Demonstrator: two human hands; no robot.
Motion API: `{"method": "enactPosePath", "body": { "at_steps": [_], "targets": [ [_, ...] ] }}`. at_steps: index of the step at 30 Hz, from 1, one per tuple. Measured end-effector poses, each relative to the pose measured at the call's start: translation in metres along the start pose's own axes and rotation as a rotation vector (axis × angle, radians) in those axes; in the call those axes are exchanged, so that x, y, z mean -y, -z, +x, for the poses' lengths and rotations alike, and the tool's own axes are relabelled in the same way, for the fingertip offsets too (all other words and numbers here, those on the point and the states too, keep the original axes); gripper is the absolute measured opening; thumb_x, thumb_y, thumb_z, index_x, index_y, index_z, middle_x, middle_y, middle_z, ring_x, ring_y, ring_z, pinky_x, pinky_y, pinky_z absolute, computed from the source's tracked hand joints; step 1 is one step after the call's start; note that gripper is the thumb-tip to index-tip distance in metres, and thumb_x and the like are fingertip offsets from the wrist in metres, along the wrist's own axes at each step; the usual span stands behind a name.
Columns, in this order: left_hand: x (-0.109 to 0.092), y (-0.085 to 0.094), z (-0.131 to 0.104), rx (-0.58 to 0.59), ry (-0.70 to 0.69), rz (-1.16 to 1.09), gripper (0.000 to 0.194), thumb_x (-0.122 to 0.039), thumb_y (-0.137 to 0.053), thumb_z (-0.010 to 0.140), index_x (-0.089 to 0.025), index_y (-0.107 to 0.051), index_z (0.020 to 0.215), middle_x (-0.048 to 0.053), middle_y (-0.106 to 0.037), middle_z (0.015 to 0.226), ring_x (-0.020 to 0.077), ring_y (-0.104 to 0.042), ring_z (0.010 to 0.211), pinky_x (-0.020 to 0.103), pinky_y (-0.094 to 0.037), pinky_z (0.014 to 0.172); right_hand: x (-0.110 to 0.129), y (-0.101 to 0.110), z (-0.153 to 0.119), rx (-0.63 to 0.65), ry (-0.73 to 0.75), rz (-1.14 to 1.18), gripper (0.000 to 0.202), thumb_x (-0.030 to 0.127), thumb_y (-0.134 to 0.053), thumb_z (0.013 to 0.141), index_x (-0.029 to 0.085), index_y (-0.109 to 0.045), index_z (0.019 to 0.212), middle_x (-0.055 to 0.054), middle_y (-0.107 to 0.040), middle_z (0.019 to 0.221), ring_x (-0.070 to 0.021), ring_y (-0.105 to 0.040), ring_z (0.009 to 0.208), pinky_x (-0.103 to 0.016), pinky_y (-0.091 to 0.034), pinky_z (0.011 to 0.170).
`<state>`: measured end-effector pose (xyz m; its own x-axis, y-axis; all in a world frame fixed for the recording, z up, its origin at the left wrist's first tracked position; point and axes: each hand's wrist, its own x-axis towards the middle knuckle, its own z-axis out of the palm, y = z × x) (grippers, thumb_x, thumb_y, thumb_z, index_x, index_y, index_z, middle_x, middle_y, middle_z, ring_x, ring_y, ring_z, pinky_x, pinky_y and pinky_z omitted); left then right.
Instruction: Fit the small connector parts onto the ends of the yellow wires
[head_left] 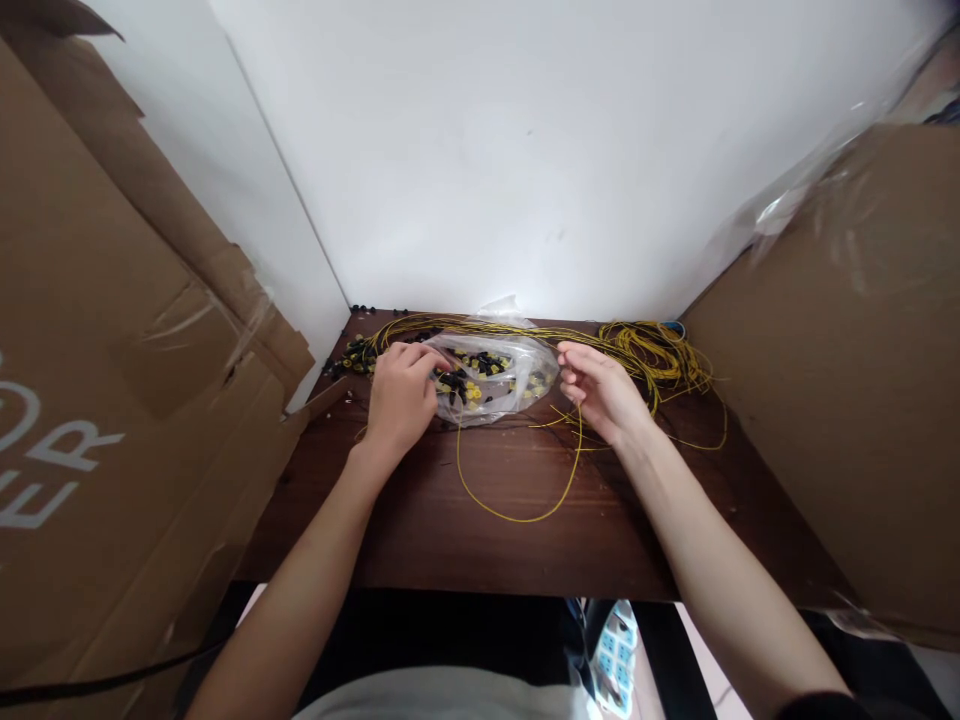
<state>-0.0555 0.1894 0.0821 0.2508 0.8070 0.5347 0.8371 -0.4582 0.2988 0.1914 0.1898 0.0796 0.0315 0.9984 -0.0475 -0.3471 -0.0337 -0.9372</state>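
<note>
My right hand (600, 392) is closed, its thumb and fingers pinched on a thin yellow wire (525, 520). The wire hangs in a loop over the front of the table and rises on the left toward the fingers of my left hand (405, 392). My left hand is closed with its fingers curled at the left edge of a clear plastic bag (517, 400); what sits in its fingertips is hidden. Small black and yellow plastic pieces (474, 390) lie in or on the bag, between my hands.
A long bundle of yellow wires (450, 322) runs behind the bag to a coiled heap (660, 355) on the right. More black and yellow pieces (356, 358) lie at the left. Cardboard (135, 330) (840, 350) flanks the brown table (420, 540); a white wall (495, 150) stands behind.
</note>
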Motion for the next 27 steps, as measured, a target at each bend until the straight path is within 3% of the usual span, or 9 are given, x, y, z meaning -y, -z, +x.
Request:
{"method": "enactPosePath", "body": {
  "at_steps": [4,8,13,19,27],
  "targets": [
    [-0.003,-0.006,-0.002,-0.005,-0.068,-0.100,0.029,-0.004,-0.040,0.078,-0.018,-0.065,0.085,0.005,-0.065,0.093,0.0207,-0.052,0.094,0.036,-0.040,0.086,-0.006,-0.006,-0.003,0.000,0.019,-0.101,0.022,0.027,-0.074,0.059,0.018,-0.068,0.078,0.000,-0.056,0.070,-0.0055,-0.040,0.053,-0.018,-0.025,0.039],
    [-0.002,-0.018,-0.004,0.128,-0.148,-0.085,0.024,-0.017,-0.043,0.086,-0.017,-0.065,0.094,0.006,-0.067,0.090,0.0211,-0.053,0.090,0.035,-0.041,0.081,-0.010,-0.012,-0.008,0.088,-0.036,-0.107,0.023,0.027,-0.075,0.058,0.019,-0.071,0.079,0.001,-0.057,0.067,-0.0054,-0.041,0.053,-0.018,-0.026,0.040],
    [0.004,-0.029,-0.006,0.150,-0.094,-0.040,0.024,-0.022,-0.044,0.088,-0.015,-0.067,0.089,0.008,-0.065,0.082,0.0196,-0.054,0.081,0.033,-0.041,0.077,-0.014,-0.018,-0.011,0.190,-0.092,-0.080,0.024,0.024,-0.077,0.058,0.018,-0.072,0.081,0.001,-0.060,0.064,-0.0046,-0.045,0.052,-0.017,-0.030,0.041],
    [0.004,-0.031,-0.009,0.165,-0.028,0.083,0.021,-0.032,-0.057,0.082,-0.015,-0.070,0.083,0.008,-0.056,0.080,0.0217,-0.050,0.081,0.033,-0.040,0.071,-0.023,-0.021,-0.012,0.206,-0.244,-0.004,0.028,0.020,-0.080,0.055,0.017,-0.071,0.081,0.000,-0.065,0.071,-0.0033,-0.052,0.053,-0.015,-0.040,0.047],
    [0.004,-0.035,-0.010,0.150,-0.068,0.066,0.019,-0.029,-0.058,0.082,-0.016,-0.070,0.085,0.008,-0.053,0.082,0.0219,-0.047,0.085,0.034,-0.040,0.074,-0.034,-0.027,-0.013,0.203,-0.215,0.013,0.025,0.020,-0.080,0.055,0.015,-0.070,0.077,0.002,-0.062,0.064,-0.0031,-0.051,0.050,-0.015,-0.038,0.045]
  ]
}}
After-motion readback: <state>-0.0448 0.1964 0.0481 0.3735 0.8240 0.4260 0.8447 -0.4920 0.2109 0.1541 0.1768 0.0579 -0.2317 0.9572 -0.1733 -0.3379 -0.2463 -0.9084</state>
